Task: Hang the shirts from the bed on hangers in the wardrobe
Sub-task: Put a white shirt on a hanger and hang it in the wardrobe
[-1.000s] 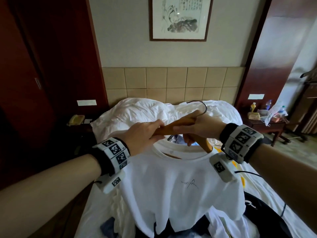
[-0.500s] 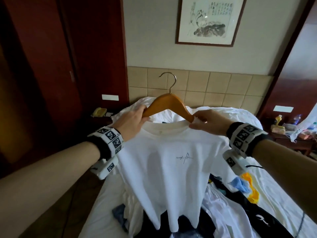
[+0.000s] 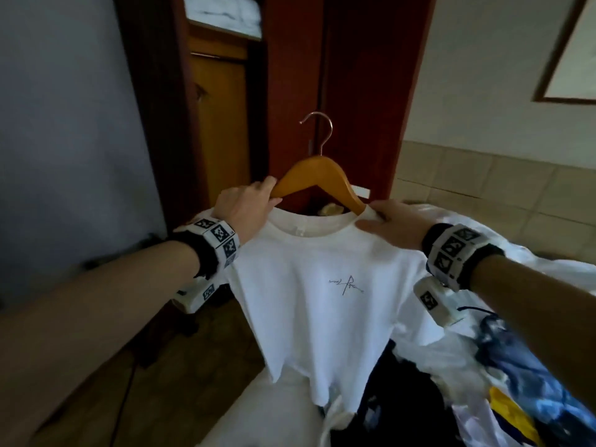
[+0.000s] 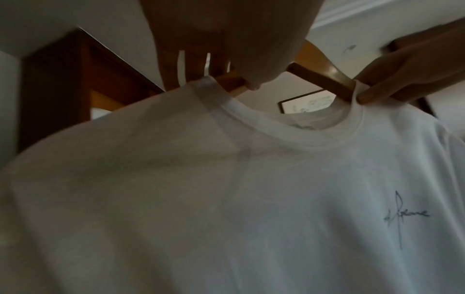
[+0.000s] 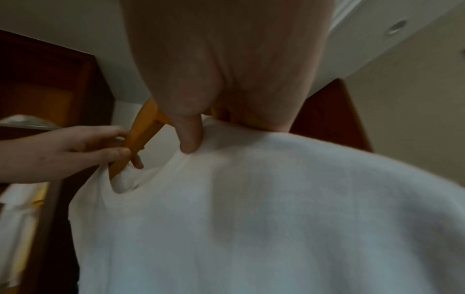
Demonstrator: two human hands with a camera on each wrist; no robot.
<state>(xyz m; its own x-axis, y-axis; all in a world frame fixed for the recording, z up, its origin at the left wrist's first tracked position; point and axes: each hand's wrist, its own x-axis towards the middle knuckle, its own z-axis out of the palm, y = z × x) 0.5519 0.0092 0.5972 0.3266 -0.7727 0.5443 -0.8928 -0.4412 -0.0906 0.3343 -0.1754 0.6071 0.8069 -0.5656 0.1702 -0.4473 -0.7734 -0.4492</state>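
1. White cotton T-shirt w/ small dark script logo (image 3: 317, 291) now fully on tan wooden hanger w/ metal hook (image 3: 317, 175); 1 s ago it was low over the bed, now raised clear of it.
2. L hand (image 3: 243, 209) grips hanger's left arm at the collar. R hand (image 3: 392, 222) pinches collar against right arm.
3. View has swung from headboard to dark red-brown wardrobe (image 3: 222, 101), open, beyond hook.
4. Judgement: shirt seated; next = carry to rail. More clothes on bed's right side (image 3: 503, 375).

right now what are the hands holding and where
Left hand grips the wooden hanger on its left arm; right hand pinches the white shirt collar at the hanger's right arm.
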